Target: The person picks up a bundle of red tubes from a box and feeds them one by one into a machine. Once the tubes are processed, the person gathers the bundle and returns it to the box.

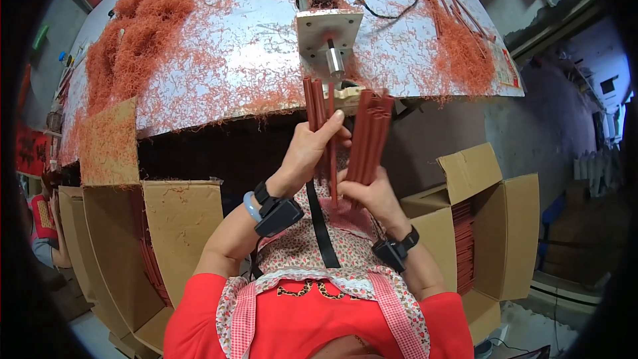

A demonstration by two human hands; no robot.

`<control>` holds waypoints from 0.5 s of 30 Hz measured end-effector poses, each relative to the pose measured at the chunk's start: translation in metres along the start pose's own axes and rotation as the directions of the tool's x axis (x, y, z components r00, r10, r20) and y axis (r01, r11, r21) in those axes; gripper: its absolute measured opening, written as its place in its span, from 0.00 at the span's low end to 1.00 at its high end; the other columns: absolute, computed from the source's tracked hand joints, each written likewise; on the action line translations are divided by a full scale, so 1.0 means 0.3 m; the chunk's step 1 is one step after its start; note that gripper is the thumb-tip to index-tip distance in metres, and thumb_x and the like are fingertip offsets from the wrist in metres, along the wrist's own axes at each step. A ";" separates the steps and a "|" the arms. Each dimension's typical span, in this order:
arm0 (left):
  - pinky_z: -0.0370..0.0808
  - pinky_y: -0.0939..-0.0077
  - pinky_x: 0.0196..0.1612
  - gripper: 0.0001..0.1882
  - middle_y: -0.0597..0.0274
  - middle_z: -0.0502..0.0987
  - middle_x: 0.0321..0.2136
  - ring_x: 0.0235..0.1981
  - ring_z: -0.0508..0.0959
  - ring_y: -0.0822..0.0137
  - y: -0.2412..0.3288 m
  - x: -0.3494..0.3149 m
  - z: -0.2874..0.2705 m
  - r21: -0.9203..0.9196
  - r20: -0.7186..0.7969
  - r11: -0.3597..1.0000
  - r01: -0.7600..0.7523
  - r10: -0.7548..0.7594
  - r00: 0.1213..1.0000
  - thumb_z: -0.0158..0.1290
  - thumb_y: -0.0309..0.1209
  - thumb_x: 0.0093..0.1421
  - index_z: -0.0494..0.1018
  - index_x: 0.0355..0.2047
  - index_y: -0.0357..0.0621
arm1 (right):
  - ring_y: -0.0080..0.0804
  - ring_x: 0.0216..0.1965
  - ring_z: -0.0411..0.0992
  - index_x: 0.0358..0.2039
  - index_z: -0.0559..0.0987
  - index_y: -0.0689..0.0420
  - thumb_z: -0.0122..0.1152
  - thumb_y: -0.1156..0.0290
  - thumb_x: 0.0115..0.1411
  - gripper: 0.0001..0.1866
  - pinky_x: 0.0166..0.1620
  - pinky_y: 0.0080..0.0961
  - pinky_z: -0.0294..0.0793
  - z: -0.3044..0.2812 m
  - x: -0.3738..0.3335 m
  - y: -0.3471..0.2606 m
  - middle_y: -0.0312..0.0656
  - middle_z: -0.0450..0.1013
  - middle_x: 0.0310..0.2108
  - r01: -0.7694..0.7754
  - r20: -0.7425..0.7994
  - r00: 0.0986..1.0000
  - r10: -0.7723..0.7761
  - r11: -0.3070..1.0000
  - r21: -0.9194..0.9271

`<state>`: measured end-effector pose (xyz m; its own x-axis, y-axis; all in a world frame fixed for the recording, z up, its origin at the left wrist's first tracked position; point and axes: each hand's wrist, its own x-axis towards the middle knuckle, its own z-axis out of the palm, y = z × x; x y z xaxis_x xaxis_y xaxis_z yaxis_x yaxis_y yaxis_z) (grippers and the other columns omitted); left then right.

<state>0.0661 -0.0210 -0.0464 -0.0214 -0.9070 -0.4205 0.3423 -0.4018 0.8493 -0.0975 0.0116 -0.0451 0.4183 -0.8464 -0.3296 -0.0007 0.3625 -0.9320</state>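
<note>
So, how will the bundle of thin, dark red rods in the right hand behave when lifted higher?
The dark red rods seem fairly stiff: they extend straight beyond the right hand without sagging. They may spread apart if the grip loosens, since no band shows around them.

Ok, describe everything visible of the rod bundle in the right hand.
The rod bundle is a thick cluster of slim, straight, dark red rods with a dull, possibly plastic look. Closely packed and roughly parallel, they lean slightly right toward their upper ends, which point toward the table. Whether the ends are hollow is unclear. The right hand grips the lower part; the bundle is right of the smaller bunch in the left hand.
</note>
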 end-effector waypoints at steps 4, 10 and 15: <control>0.72 0.80 0.33 0.16 0.61 0.77 0.26 0.29 0.77 0.73 -0.011 -0.014 0.042 -0.114 0.026 0.993 -0.019 0.023 0.999 0.52 0.39 0.62 0.75 0.35 0.35 | 0.21 0.22 0.69 0.53 0.65 0.62 0.62 0.77 0.50 0.29 0.26 0.18 0.70 -0.016 -0.072 -0.016 0.38 0.70 0.28 -0.055 0.007 0.998 0.055 0.988 0.143; 0.73 0.79 0.31 0.15 0.63 0.78 0.30 0.28 0.76 0.75 -0.001 0.019 0.040 -0.129 0.129 0.992 0.014 0.002 0.992 0.51 0.39 0.62 0.74 0.38 0.37 | 0.22 0.20 0.68 0.49 0.66 0.62 0.63 0.74 0.48 0.27 0.25 0.19 0.69 -0.028 -0.023 -0.077 0.38 0.70 0.22 -0.048 -0.015 0.998 0.053 0.970 0.237; 0.71 0.81 0.27 0.14 0.65 0.78 0.30 0.26 0.75 0.76 -0.002 0.051 0.002 -0.131 0.171 0.990 0.048 -0.025 0.985 0.52 0.40 0.62 0.74 0.37 0.41 | 0.22 0.21 0.69 0.50 0.66 0.62 0.64 0.73 0.48 0.28 0.26 0.18 0.70 -0.040 0.022 -0.027 0.37 0.70 0.23 -0.056 0.028 0.998 0.051 0.969 0.242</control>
<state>0.0651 -0.0347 -0.0533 -0.1899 -0.9048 -0.3812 0.4608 -0.4250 0.7791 -0.1057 -0.0015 -0.0415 0.4426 -0.8157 -0.3725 0.1957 0.4932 -0.8476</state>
